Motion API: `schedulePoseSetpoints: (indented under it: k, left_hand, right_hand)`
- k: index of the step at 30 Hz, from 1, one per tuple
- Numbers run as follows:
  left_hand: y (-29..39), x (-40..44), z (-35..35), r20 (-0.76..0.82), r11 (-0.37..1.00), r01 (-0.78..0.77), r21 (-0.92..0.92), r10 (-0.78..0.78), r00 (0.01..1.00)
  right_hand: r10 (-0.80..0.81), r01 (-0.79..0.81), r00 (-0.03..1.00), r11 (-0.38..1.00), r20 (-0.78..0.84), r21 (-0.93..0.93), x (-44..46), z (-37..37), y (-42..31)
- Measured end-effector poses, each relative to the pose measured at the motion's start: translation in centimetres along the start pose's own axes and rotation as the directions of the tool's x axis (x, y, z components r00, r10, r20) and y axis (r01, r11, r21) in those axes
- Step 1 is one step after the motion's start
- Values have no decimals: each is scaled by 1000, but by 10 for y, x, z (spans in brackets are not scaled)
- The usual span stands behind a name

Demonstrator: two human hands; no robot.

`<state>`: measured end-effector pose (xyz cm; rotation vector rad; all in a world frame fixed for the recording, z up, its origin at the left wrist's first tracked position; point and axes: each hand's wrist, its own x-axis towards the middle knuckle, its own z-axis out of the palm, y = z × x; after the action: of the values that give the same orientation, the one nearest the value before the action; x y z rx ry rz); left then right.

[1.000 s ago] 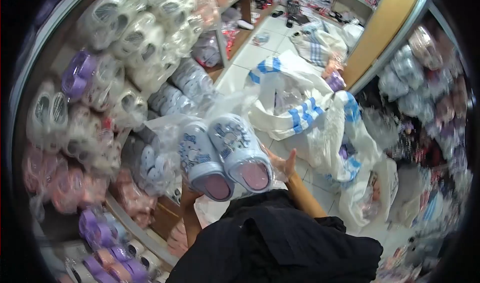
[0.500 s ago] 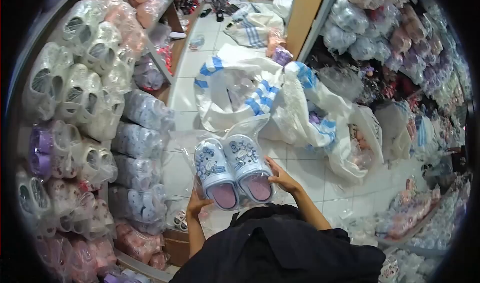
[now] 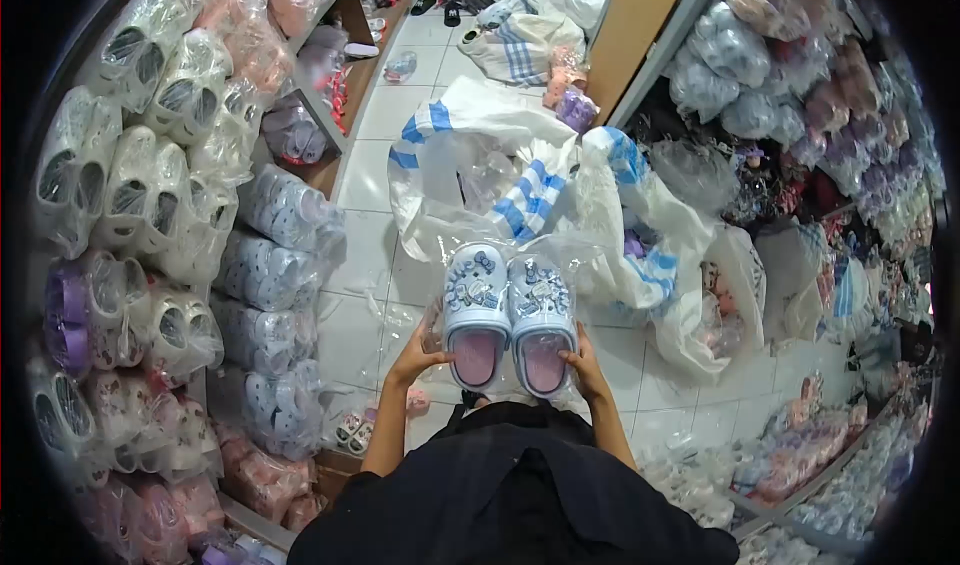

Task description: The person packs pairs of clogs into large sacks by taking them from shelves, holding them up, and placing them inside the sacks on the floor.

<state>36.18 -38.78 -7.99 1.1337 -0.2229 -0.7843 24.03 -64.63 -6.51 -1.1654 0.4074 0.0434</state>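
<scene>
A pair of light blue clogs [image 3: 508, 310] with pink insoles and blue decorations is wrapped in clear plastic, toes pointing away from me. My left hand [image 3: 418, 355] grips the left side of the pair, its thumb near the heel. On the opposite side, my right hand [image 3: 585, 363] holds the other clog's edge, thumb over the heel. Just beyond the clogs, a white sack [image 3: 425, 230] with blue stripes lies open on the tiled floor. Another striped sack [image 3: 690, 230] is beside it to the right, with purple items inside.
Plastic-wrapped white clogs [image 3: 140, 185] are stacked at the left, next to a column of light blue ones [image 3: 270, 330]. Bagged footwear [image 3: 730, 55] fills the right shelves. A wooden panel [image 3: 640, 30] stands at the back, near a further striped sack [image 3: 520, 45].
The clogs have moved right and turned more upright in view since the half-second-old frame, with both hands still on them. Earlier, the view swung away from the left shelves.
</scene>
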Motion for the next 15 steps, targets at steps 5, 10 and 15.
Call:
schedulePoseSetpoints:
  k: [5,10,15]
  left_hand:
    - [-11,81,-25,-130,998,53,37,-48,990]
    - [3,166,-36,-181,971,190,-141,-214,960]
    - [2,240,-59,-245,951,270,-152,-301,922]
  right_hand:
    - [39,-39,999,999,16,23,91,-25,-8]
    - [182,-183,983,981,11,64,180,-40,-44]
    - [274,-274,961,962,-38,17,269,-85,-14]
